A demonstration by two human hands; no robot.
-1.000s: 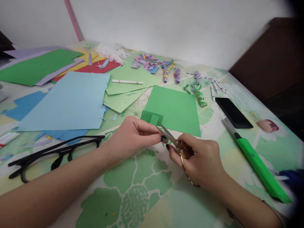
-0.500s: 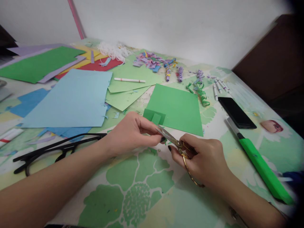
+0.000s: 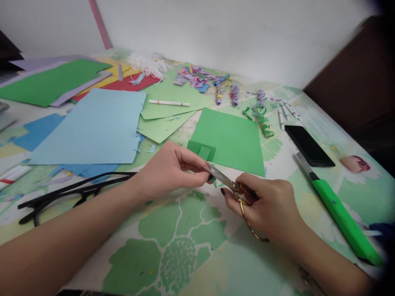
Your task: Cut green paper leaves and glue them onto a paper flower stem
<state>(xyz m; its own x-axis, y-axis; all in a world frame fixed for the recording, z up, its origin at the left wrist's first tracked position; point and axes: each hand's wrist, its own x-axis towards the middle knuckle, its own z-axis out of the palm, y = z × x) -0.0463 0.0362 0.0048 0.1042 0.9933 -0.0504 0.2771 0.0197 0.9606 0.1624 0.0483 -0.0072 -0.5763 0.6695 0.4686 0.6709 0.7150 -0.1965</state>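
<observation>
Head view, clock centred on the scissors. Right hand at 4 o'clock, fingers closed round the gold handles; blades point to 10 o'clock. Left hand at 9 o'clock, thumb and forefinger drawn together in a pinch by the blade tips; cannot tell what sits between them. Green sheet lies flat at 12 o'clock; small green piece with a paler strip at the sheet's 8 o'clock corner, just beyond the left fingertips. Glasses at 9, partly behind the left forearm. Pale blue sheet at 10, white marker at 11, phone at 2, green-handled knife between 3 and 4.
</observation>
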